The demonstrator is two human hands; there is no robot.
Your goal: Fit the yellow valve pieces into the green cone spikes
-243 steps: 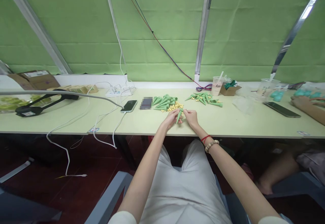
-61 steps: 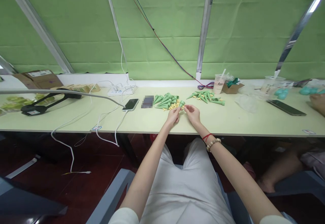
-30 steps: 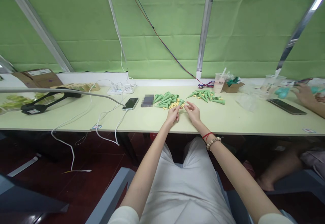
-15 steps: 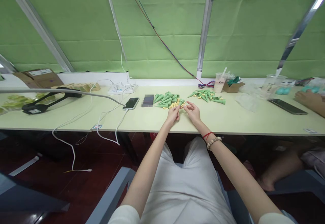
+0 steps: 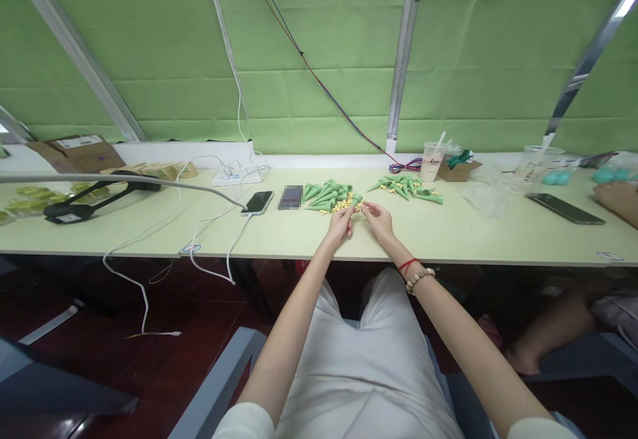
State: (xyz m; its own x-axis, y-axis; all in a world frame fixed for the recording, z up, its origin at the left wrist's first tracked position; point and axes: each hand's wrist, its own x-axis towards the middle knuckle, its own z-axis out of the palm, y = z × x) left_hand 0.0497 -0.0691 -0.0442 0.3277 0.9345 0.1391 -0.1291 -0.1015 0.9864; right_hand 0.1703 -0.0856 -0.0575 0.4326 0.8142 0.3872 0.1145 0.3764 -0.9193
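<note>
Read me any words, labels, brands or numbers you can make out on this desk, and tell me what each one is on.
No text here can be read.
Cardboard box: white label, print too small.
Drink cup: dark logo, too blurred.
Black stand base: white sticker, unreadable.
Table-edge stickers and: too small.
Card beside the phone: blurred out.
Green cones by the left hand and right hand: no marking visible.
</note>
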